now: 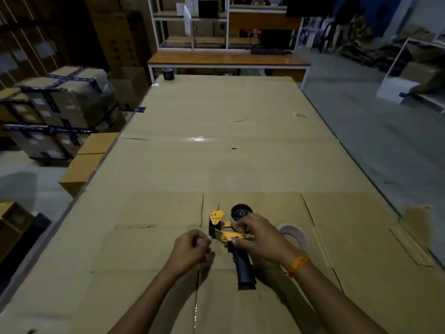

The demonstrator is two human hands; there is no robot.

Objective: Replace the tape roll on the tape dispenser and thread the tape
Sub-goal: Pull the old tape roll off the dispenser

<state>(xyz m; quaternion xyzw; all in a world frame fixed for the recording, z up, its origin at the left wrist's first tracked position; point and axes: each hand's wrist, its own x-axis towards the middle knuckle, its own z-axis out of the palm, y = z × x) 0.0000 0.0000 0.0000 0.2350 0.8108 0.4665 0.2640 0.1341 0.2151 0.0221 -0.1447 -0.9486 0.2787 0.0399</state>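
Here, tape dispenser [231, 239] under right hand [261, 239] fingers, left hand [190, 249] beside.

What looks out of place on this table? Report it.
Nothing is spilled or visibly damaged. One oddity: a spare tape roll lies loose behind the right hand, which steadies the tape dispenser. The left hand pinches something small.

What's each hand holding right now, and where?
Right hand grips the tape dispenser at its yellow frame, beside the roll. Left hand is pinched shut; any tape end there can't be made out.
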